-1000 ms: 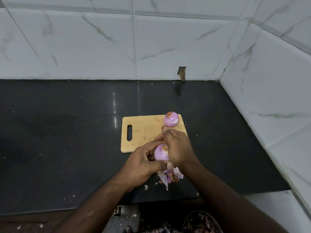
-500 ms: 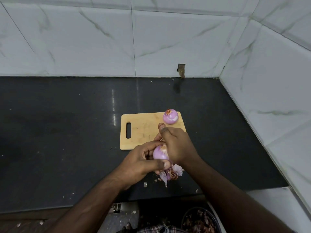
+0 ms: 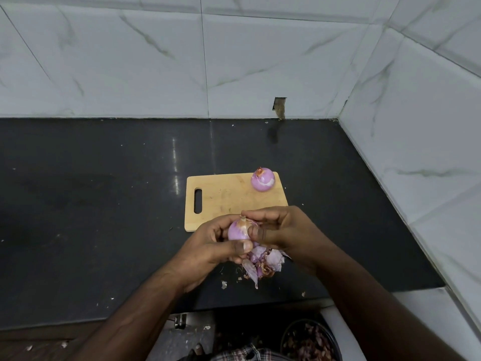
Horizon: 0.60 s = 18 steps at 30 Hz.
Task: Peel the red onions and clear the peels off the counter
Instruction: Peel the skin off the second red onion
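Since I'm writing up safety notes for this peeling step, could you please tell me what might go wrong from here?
1. The round peeled red onion sits unsupported at the far right corner of the wooden cutting board; a bump could roll it off.
2. The loose purple peel pile lies near the black counter front edge, so scraps may fall.
3. The left hand and right hand grip the half-peeled onion in mid-air; it could slip.

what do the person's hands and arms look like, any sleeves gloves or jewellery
Both arms are bare up to the edge of the picture, with no sleeves in view. The left hand and right hand wear no gloves, and no rings, watch or bracelet show on the fingers or wrists. The nails that show are short and unpainted. A bit of checked cloth shows at the bottom edge, below the arms.
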Tool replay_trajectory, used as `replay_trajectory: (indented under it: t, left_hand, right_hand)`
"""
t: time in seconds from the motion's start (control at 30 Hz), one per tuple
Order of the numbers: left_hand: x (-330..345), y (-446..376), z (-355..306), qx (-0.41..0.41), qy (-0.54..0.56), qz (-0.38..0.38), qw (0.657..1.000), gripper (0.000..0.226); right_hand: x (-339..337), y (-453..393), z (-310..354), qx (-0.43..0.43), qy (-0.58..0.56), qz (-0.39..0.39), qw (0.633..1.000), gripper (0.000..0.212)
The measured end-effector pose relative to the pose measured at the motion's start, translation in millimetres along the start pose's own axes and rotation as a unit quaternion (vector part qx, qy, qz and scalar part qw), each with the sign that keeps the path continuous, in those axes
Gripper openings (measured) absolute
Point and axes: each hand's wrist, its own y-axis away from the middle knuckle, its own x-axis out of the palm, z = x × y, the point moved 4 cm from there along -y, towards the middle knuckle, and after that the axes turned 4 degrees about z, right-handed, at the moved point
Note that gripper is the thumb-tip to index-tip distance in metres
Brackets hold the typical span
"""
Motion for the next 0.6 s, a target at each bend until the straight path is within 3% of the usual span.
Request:
replay_trajectory:
  t: [0.33, 0.47, 0.53, 0.6]
  left_hand:
    - [2.2, 4.5, 1.4, -0.016, 0.015, 0.036, 0.999, 0.044]
    - [-5.4, 4.7, 0.3, -0.019, 0.025, 0.021, 0.999, 0.046]
    - [-5.5, 5.6, -0.2, -0.019, 0.035, 0.027, 0.999, 0.051]
    - [-3.1, 6.9, 0.5, -0.018, 0.047, 0.043, 0.998, 0.052]
  right_hand:
    - [-9.7, 3.3, 5.9, -0.033, 0.05, -0.069, 0.996, 0.017]
    - [-0.1, 6.1, 3.4, -0.014, -0.008, -0.008, 1.0, 0.027]
    - [-0.3, 6.3, 3.6, -0.019, -0.02, -0.02, 0.999, 0.03]
    - [-5.5, 5.4, 0.8, -0.03, -0.038, -0.049, 0.998, 0.02]
